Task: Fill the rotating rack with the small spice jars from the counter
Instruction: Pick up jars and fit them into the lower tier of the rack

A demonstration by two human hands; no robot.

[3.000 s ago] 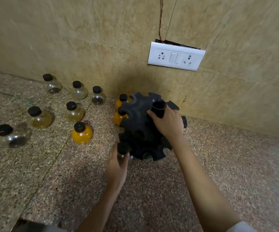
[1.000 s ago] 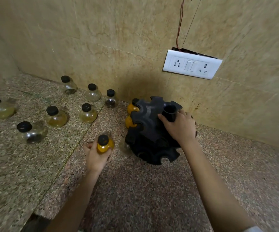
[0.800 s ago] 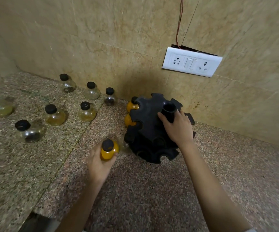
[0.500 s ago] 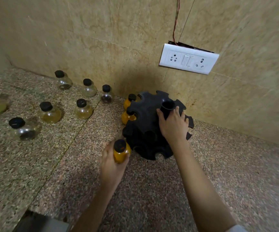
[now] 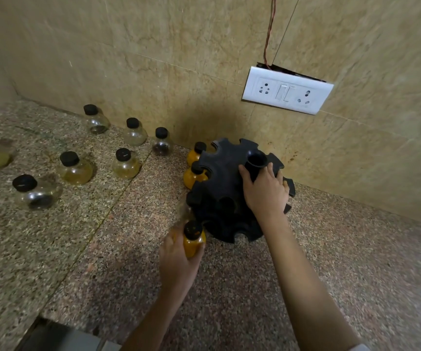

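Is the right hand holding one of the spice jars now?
No, the right hand rests on top of the black rack beside its central handle, while the left hand holds the orange jar.
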